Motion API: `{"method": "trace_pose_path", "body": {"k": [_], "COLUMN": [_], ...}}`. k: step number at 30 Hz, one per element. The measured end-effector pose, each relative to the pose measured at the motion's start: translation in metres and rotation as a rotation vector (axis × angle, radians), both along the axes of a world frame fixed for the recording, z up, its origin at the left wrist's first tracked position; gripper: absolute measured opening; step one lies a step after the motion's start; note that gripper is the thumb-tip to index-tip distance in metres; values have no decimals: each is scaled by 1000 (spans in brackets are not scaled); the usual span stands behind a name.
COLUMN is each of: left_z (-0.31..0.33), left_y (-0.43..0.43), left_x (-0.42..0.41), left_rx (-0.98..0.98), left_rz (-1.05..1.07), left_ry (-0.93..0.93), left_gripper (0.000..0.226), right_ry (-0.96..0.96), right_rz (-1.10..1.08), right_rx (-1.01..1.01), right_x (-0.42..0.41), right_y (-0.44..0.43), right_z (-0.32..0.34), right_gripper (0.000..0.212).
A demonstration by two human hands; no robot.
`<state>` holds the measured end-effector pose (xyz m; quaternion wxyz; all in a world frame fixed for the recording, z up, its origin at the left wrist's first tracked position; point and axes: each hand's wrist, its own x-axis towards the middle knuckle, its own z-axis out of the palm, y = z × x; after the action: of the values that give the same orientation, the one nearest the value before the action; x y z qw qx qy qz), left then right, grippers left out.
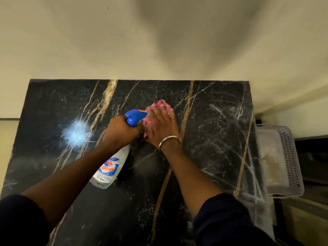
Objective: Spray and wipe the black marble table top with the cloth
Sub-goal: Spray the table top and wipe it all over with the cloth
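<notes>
The black marble table top (213, 139) with gold and white veins fills the lower view. My left hand (122, 130) grips the neck of a clear spray bottle (110, 167) with a blue trigger head, held above the table with its nozzle pointing right toward the cloth. My right hand (162, 125) lies flat, fingers spread, pressing a pink cloth (163, 104) onto the marble near the middle back. Most of the cloth is hidden under that hand. A metal bangle sits on my right wrist.
A cream wall (106, 41) runs right behind the table's back edge. A pale perforated plastic basket (287, 157) stands just off the table's right edge. A bright light glare (76, 134) shows on the marble at the left.
</notes>
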<state>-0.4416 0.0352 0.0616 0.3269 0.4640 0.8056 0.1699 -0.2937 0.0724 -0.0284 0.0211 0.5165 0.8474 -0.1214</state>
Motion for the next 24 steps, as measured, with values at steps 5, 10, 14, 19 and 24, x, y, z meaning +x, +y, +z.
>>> {"method": "trace_pose_path", "body": {"k": [5, 10, 14, 19, 24], "left_z": [-2, -4, -6, -5, -6], "left_y": [22, 40, 49, 53, 58], "left_x": [19, 36, 40, 36, 30], "left_rx": [-11, -20, -6, -5, 2], "left_rz": [-112, -148, -132, -107, -19], "left_ry": [-20, -60, -69, -78, -44], "left_gripper": [33, 29, 27, 25, 35], "right_ry": [-66, -104, -79, -71, -37], "right_rz": [-274, -454, -562, -288, -6], "right_rx": [51, 45, 29, 14, -24], "right_x": [106, 173, 148, 63, 6], "right_y": [47, 65, 66, 79, 95], "right_z": [-13, -15, -11, -10, -4], "right_gripper": [67, 67, 70, 70, 77]}}
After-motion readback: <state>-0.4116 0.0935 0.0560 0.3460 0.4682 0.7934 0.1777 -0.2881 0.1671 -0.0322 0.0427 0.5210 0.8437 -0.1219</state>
